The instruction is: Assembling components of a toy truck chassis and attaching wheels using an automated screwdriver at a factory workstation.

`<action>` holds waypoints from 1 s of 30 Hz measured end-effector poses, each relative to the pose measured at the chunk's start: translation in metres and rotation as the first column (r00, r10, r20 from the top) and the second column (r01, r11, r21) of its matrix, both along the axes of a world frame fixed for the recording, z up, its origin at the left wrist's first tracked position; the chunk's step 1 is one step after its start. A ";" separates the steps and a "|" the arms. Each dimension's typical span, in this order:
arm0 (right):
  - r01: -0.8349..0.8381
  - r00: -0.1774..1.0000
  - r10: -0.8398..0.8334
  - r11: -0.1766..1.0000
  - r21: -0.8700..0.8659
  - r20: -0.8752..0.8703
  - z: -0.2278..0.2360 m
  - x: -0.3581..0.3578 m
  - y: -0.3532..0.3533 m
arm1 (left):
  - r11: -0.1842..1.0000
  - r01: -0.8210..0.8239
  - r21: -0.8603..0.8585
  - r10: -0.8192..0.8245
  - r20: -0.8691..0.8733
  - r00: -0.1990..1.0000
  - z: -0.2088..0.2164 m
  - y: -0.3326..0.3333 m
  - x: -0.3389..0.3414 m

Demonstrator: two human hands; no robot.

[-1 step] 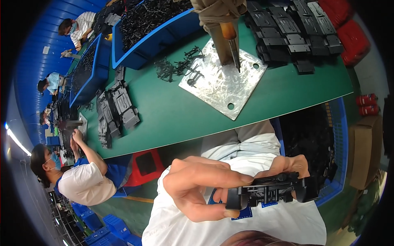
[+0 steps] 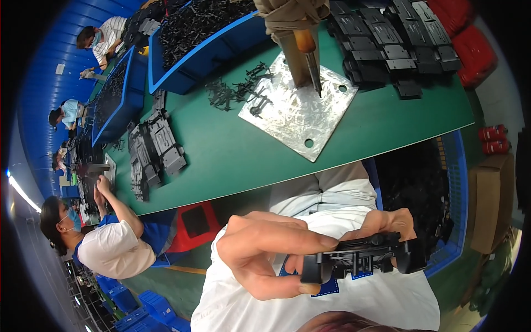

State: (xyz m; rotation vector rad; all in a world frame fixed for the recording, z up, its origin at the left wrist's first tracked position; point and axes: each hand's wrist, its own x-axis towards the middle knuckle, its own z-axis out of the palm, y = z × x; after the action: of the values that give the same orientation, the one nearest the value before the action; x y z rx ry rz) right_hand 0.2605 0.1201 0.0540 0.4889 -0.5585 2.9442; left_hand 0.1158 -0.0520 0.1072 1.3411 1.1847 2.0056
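Observation:
Close to my chest, in front of the table edge, a black moulded plastic part [image 2: 362, 259] is held level between both hands. My left hand [image 2: 265, 252] pinches its left end, thumb below and a finger along the top. At the other end, my right hand [image 2: 387, 223] grips from behind; the part hides most of those fingers. Beyond the hands, a square metal plate [image 2: 298, 124] with holes near its corners lies on the green table. Over it stands a tool with a pointed metal tip [image 2: 314, 74] and orange handle, beside a cloth-wrapped post [image 2: 290, 22].
Small black pieces [image 2: 224, 93] lie left of the plate, near a blue bin [image 2: 213, 52] full of them. Black plastic parts stand in rows [image 2: 387, 41] at right and a stack [image 2: 155, 144] at left. A blue crate [image 2: 456, 188] is at my right; a co-worker [image 2: 116, 249] sits left.
Hardly anything differs. The whole view has shifted very slightly, and both hands keep the same grip on the black plastic part.

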 end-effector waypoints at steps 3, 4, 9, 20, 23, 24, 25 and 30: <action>0.012 0.998 -0.014 0.999 0.040 0.058 0.002 0.000 -0.003 | 0.992 -0.109 0.070 0.104 0.072 0.992 -0.003 0.001 0.006; 0.013 0.996 -0.016 1.000 0.028 0.088 0.004 0.000 -0.005 | 0.991 -0.112 0.071 0.107 0.073 0.992 -0.003 0.002 0.006; 0.025 0.992 -0.025 1.000 0.001 0.127 0.011 -0.006 -0.010 | 0.995 -0.091 0.033 0.090 0.050 0.995 -0.004 -0.006 0.001; -0.210 0.804 0.042 0.953 0.217 0.593 0.012 -0.039 -0.020 | 0.900 -0.312 -0.303 0.407 0.333 0.850 -0.037 -0.025 -0.013; -0.087 0.784 -0.045 0.980 0.181 0.619 0.001 -0.063 -0.031 | 0.930 -0.071 -0.360 0.279 0.568 0.774 -0.051 -0.028 -0.038; -0.084 0.766 -0.018 0.988 0.128 0.643 -0.003 -0.068 -0.033 | 0.919 -0.079 -0.385 0.308 0.583 0.752 -0.057 -0.029 -0.041; -0.092 0.757 -0.008 0.989 0.119 0.653 -0.007 -0.071 -0.034 | 0.908 -0.086 -0.410 0.338 0.595 0.729 -0.061 -0.032 -0.043; -0.137 0.709 0.108 0.990 -0.015 0.697 -0.014 -0.086 -0.043 | 0.888 -0.122 -0.443 0.390 0.584 0.712 -0.078 -0.044 -0.048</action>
State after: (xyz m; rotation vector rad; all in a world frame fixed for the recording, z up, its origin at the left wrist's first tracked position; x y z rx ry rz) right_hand 0.1745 0.0775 0.0396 -0.6721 -0.6564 3.1813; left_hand 0.0682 -0.0964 0.0292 0.2100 1.3412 2.0253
